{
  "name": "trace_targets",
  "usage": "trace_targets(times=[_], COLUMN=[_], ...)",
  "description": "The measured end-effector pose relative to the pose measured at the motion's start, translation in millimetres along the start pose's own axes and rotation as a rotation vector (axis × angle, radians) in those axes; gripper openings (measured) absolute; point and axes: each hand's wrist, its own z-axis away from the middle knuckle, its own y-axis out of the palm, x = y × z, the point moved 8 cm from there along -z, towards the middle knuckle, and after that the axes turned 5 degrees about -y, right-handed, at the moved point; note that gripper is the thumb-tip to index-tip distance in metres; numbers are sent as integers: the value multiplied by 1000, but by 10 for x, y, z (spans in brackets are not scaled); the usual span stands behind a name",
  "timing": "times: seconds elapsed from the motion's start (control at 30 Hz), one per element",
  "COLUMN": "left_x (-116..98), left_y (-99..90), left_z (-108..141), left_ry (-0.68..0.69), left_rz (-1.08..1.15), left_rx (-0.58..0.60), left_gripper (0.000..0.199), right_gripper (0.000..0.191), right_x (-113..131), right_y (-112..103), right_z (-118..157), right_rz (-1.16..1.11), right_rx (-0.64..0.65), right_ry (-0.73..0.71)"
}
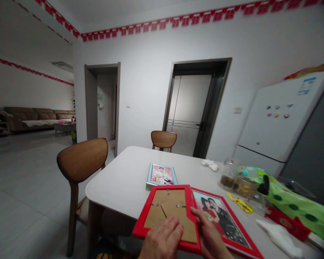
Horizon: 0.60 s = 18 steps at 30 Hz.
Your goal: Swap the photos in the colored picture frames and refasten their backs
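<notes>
Left grip (162,241) and right grip (209,233) clamped red rectangular frame (166,246), brown backing (172,212) up.
Metal clips (155,204) sat on it; red-framed photo (221,219) lay beside right grip on white surface (116,190).

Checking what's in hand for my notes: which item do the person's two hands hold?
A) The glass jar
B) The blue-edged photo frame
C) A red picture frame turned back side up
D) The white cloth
C. The left hand and right hand are both on the red picture frame, whose brown backing board faces up.
</notes>
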Motion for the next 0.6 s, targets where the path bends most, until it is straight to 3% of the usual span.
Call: trace_targets(times=[0.13, 0.27, 0.47, 0.6], left_x=[0, 7, 10, -4], left_y=[233, 475, 706, 736], left_z=[155, 259, 370, 378], left_ry=[30, 32, 30, 26], left_rz=[-145, -199, -241, -263], left_rx=[-15, 35, -28, -36], left_gripper=[36, 32, 28, 27], right_gripper=[39, 36, 42, 36], right_x=[-230, -355, -352, -290], right_y=[-55, -222, -490, -434], right_z=[-64, -247, -447, -432], right_rz=[83, 280, 957, 1275], right_rx=[59, 53, -82, -113], right_ry=[82, 5, -164, -262])
